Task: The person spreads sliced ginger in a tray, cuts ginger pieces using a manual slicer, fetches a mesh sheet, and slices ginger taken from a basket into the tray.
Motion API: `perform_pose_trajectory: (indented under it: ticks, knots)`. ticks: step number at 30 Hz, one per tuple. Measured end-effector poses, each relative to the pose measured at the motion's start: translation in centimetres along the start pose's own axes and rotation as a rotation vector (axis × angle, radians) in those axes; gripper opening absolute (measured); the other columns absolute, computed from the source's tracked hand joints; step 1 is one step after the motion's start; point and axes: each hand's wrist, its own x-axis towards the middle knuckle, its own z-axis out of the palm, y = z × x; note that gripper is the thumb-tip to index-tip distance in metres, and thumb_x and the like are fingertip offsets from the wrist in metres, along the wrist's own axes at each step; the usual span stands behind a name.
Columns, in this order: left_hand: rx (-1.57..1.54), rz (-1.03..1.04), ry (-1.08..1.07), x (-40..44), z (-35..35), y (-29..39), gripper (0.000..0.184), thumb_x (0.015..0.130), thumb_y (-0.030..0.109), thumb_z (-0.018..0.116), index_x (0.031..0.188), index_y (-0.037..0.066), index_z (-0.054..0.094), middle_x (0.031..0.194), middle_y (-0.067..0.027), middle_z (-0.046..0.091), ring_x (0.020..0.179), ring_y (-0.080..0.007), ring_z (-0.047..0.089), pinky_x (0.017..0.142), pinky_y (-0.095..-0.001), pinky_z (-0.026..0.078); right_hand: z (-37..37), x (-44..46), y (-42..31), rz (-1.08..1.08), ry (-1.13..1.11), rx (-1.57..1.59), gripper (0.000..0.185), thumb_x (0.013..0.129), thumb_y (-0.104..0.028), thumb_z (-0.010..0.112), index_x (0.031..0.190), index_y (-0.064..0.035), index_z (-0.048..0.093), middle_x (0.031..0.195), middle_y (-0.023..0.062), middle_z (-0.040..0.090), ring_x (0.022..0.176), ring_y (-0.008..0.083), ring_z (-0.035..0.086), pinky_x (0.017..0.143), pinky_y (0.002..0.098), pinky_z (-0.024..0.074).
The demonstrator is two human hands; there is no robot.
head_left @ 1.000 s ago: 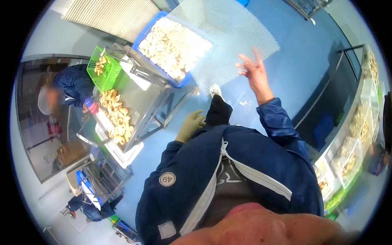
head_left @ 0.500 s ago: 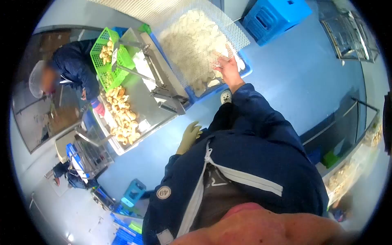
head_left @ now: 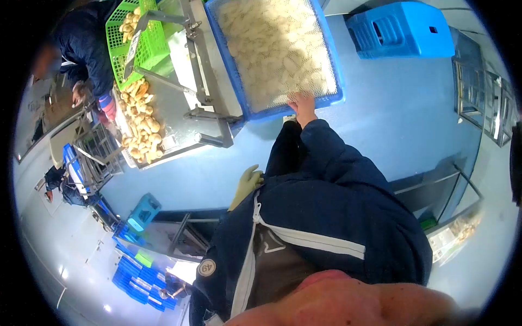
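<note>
My right hand (head_left: 303, 105), bare, is at the near edge of a blue tray (head_left: 340, 81). Its fingers are bunched on the rim of a white mesh sheet (head_left: 288, 70), which lies flat over the tray. Pale slices show through the mesh, though I cannot make out their kind. My left hand (head_left: 248, 183) wears a yellowish glove and hangs beside my jacket, fingers loosely apart and nothing in them.
Left of the tray stands a metal worktable (head_left: 182, 122) with a pile of brown mushrooms (head_left: 142, 122) and a green basket (head_left: 147, 54). A co-worker's sleeve (head_left: 89, 49) reaches over it. A blue stool (head_left: 402, 30) stands at the right on the blue floor (head_left: 391, 125).
The mesh sheet, tilted up and partly off the tray before, now lies flat over it. My right hand's fingers, spread earlier, are drawn together at its edge. The view has shifted.
</note>
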Motion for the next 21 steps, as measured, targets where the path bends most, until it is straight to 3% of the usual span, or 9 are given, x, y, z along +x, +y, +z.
perform_pose_trajectory:
  ticks: [4, 7, 10, 11, 14, 18, 21]
  knots:
    - [0.004, 0.002, 0.002, 0.0, 0.5, 0.6, 0.049, 0.097, 0.019, 0.057, 0.141, 0.002, 0.044, 0.116, -0.0125, 0.065, 0.093, -0.0168, 0.063, 0.077, -0.0264, 0.051, 0.7, -1.0, -1.7, 0.368, 0.147, 0.238, 0.039, 0.096, -0.019, 0.056, 0.13, -0.0068, 0.043, 0.113, 0.0165, 0.058, 0.096, 0.0321, 0.065, 0.078, 0.0451, 0.0583]
    - [-0.005, 0.036, 0.007, -0.3, 0.1, 1.0, 0.049, 0.097, 0.019, 0.057, 0.141, 0.004, 0.044, 0.117, -0.0125, 0.064, 0.094, -0.0165, 0.062, 0.077, -0.0266, 0.05, 0.6, -0.6, -3.0, 0.563, 0.092, 0.133, 0.038, 0.097, -0.03, 0.052, 0.126, -0.0062, 0.044, 0.107, 0.0223, 0.06, 0.092, 0.0348, 0.066, 0.077, 0.0474, 0.0577]
    - [-0.018, 0.065, 0.022, -0.8, -0.2, 1.4, 0.049, 0.097, 0.02, 0.057, 0.141, 0.004, 0.044, 0.118, -0.0122, 0.064, 0.093, -0.0163, 0.062, 0.077, -0.0261, 0.05, 0.2, -1.3, -6.1, 0.699, -0.009, -0.048, 0.047, 0.096, -0.039, 0.05, 0.126, -0.0042, 0.042, 0.106, 0.0258, 0.06, 0.091, 0.0361, 0.066, 0.075, 0.0467, 0.0577]
    - [-0.025, 0.077, 0.031, -1.0, -0.4, 1.8, 0.05, 0.096, 0.02, 0.057, 0.142, 0.005, 0.044, 0.118, -0.0119, 0.064, 0.093, -0.0161, 0.062, 0.077, -0.0258, 0.05, 0.2, -1.5, -7.0, 0.699, -0.014, -0.158, 0.057, 0.095, -0.042, 0.055, 0.129, 0.0019, 0.041, 0.101, 0.0245, 0.063, 0.086, 0.0351, 0.068, 0.073, 0.0466, 0.0585]
    - [-0.008, 0.149, 0.045, -1.0, -1.1, 3.2, 0.049, 0.096, 0.02, 0.058, 0.141, 0.005, 0.045, 0.115, -0.011, 0.065, 0.091, -0.0151, 0.062, 0.077, -0.025, 0.05, -1.9, -0.4, -6.5, 0.713, 0.005, -0.569, 0.05, 0.095, -0.044, 0.054, 0.119, -0.0001, 0.053, 0.088, 0.0215, 0.066, 0.074, 0.0325, 0.069, 0.062, 0.0453, 0.0579]
    - [0.074, 0.228, -0.023, -0.7, -3.5, 4.8, 0.046, 0.096, 0.02, 0.059, 0.138, 0.005, 0.049, 0.111, -0.0104, 0.066, 0.088, -0.0145, 0.063, 0.076, -0.0251, 0.051, -2.4, -1.4, -7.9, -0.16, -0.121, -1.352, 0.036, 0.086, -0.035, 0.058, 0.098, -0.0013, 0.062, 0.082, 0.022, 0.067, 0.078, 0.0405, 0.066, 0.07, 0.0471, 0.0543]
    - [0.113, 0.277, -0.113, -2.0, -5.1, 8.0, 0.043, 0.095, 0.019, 0.057, 0.134, 0.002, 0.053, 0.109, -0.0121, 0.067, 0.088, -0.0158, 0.064, 0.078, -0.0275, 0.051, -0.1, -0.8, -8.8, -0.567, 0.038, -1.379, 0.027, 0.084, -0.028, 0.057, 0.089, -0.0034, 0.067, 0.081, 0.0222, 0.066, 0.084, 0.0455, 0.062, 0.077, 0.0516, 0.0502]
